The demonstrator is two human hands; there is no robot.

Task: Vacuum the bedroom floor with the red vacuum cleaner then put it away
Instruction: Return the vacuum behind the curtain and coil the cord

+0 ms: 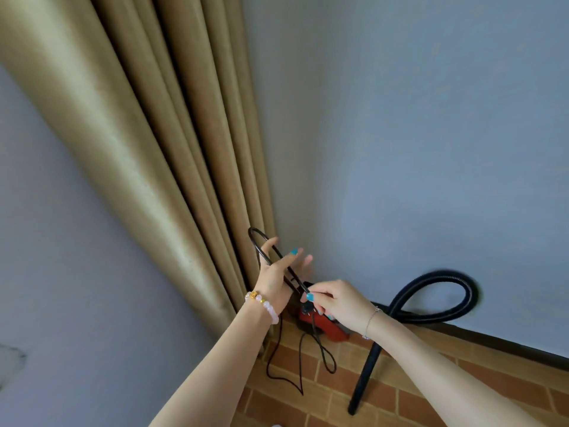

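Note:
The red vacuum cleaner (320, 326) stands on the floor in the corner by the wall, mostly hidden behind my hands. Its black power cord (264, 252) loops around my left hand (278, 272), which is held up with straight, spread fingers, the cord wrapped over the palm. My right hand (334, 302) pinches the cord near its black plug (308, 308), just above the vacuum. More cord (326, 357) hangs in loose loops down to the floor. The black hose (443, 291) curls against the wall at the right, and its tube (368, 369) slants down to the floor.
Tan curtains (172, 149) hang down the left and reach the floor beside the vacuum. Pale blue walls (415, 134) meet in the corner. The floor (400, 392) has brick-pattern tiles, and a dark baseboard (492, 340) runs along the right wall.

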